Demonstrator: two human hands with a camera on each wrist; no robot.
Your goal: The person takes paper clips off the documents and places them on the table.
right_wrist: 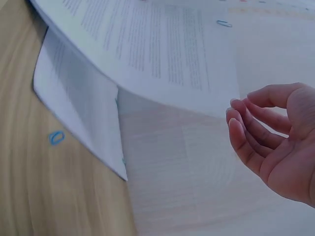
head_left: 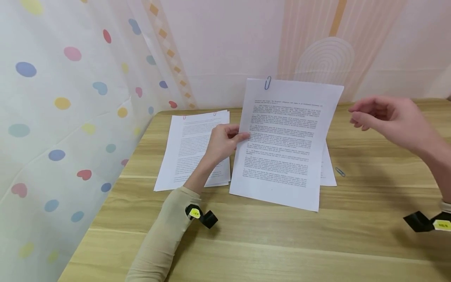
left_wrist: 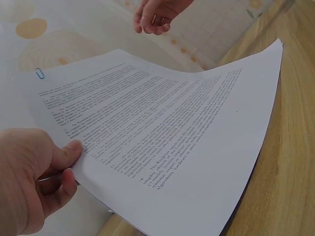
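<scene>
My left hand point(head_left: 225, 141) pinches the left edge of a printed sheaf of paper point(head_left: 285, 145) and tilts it up off the wooden table point(head_left: 282, 235); thumb on top in the left wrist view point(left_wrist: 64, 157). A blue paper clip point(head_left: 268, 82) sits on the sheaf's top edge, also visible as the clip point(left_wrist: 40, 73). My right hand point(head_left: 384, 117) hovers to the right of the sheaf, fingers loosely curled and holding nothing; the right wrist view shows this hand point(right_wrist: 270, 137) apart from the paper.
A second stack of printed pages point(head_left: 192, 152) with red clips lies at the left. More sheets point(head_left: 327, 168) lie under the lifted sheaf. A loose blue paper clip point(head_left: 340, 172) rests on the table to the right. A dotted curtain point(head_left: 63, 117) hangs left.
</scene>
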